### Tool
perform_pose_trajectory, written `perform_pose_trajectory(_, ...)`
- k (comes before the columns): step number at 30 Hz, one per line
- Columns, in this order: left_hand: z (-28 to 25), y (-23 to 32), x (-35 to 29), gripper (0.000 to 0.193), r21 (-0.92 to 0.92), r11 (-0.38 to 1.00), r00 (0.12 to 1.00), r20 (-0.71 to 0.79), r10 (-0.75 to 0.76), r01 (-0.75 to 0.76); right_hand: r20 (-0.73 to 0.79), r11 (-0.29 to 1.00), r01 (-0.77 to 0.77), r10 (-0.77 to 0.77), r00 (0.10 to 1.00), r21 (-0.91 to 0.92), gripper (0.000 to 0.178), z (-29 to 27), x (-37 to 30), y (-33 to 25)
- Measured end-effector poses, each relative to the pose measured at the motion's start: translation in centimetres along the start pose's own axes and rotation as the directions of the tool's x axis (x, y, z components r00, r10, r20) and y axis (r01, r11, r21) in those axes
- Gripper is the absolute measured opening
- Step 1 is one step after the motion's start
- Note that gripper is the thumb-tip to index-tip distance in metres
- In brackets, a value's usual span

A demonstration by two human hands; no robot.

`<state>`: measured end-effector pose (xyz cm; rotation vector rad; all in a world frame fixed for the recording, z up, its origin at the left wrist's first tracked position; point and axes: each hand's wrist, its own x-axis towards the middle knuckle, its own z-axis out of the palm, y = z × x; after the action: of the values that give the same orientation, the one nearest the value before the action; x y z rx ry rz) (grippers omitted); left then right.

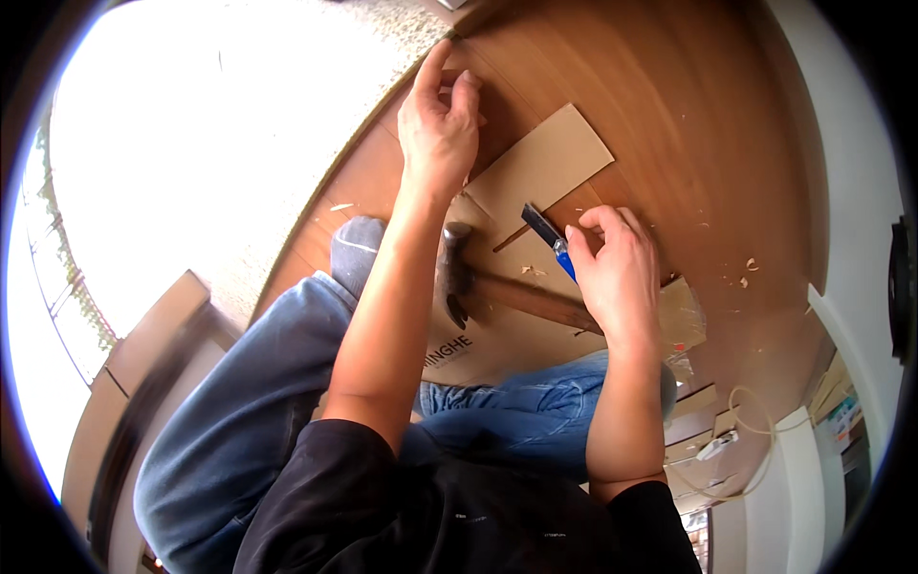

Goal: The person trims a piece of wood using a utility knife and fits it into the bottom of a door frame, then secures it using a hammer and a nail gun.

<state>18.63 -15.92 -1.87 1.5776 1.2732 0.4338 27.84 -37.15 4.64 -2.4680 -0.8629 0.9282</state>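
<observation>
My left hand (441,129) reaches far forward, index finger stretched toward the edge of the bright pale area, thumb apart from it, and I see nothing in its grasp. In my right hand (617,273) is a blue-handled chisel (550,234), its dark flat blade pointing forward and left over the cardboard. Below and between my arms lies a claw hammer (526,297), with a dark metal head and a wooden handle running right under my right wrist. A flat cardboard sheet (478,349) spreads beneath the hammer, and a cardboard flap (550,158) extends beyond it.
Brown wooden floor (708,143) surrounds the cardboard, dotted with small wood shavings (748,273). A strongly lit pale surface (239,115) fills the far left. At right, a pale cable (770,430) loops near a white wall edge (808,478). My crossed legs (258,383) sit close below.
</observation>
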Motion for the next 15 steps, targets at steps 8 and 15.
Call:
perform_pose_trajectory(8,1.2,0.4,-0.1,0.048,0.028,1.0,0.997,-0.072,-0.004,0.006,0.192,0.985,0.005,0.029,0.981,-0.174,0.03,-1.8,-1.4,1.4)
perform_pose_trajectory(15,1.7,0.0,0.1,0.044,0.021,1.0,0.996,-0.092,0.007,-0.005,0.272,0.992,-0.024,0.058,0.961,-0.125,0.033,-2.0,-1.4,3.1)
